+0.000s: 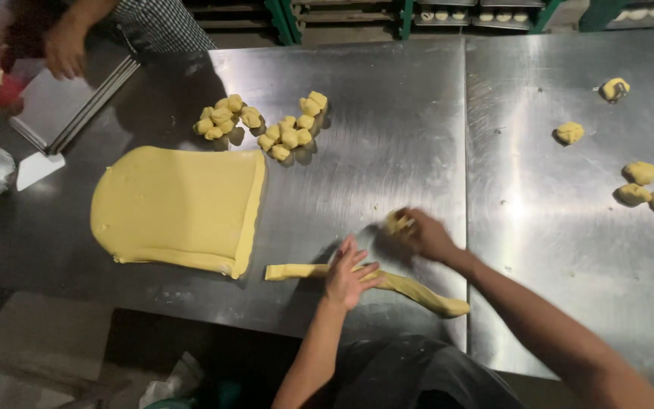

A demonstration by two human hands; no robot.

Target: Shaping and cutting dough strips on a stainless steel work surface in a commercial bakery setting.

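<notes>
On the steel worktop [387, 136], the left hand [348, 274] presses open-fingered on a long yellow dough strip [410, 289]; the right hand [425, 235] pinches a small yellow dough lump [397, 222] just beyond it.

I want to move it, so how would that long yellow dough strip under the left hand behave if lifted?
The long yellow dough strip would probably droop, since it already lies bent on the steel table. It may stretch or tear; the right hand holds a small yellow dough piece.

yellow dough sheet [172, 208], yellow dough strip [418, 291], grey steel table [387, 121], checked sleeve [157, 23]
</notes>
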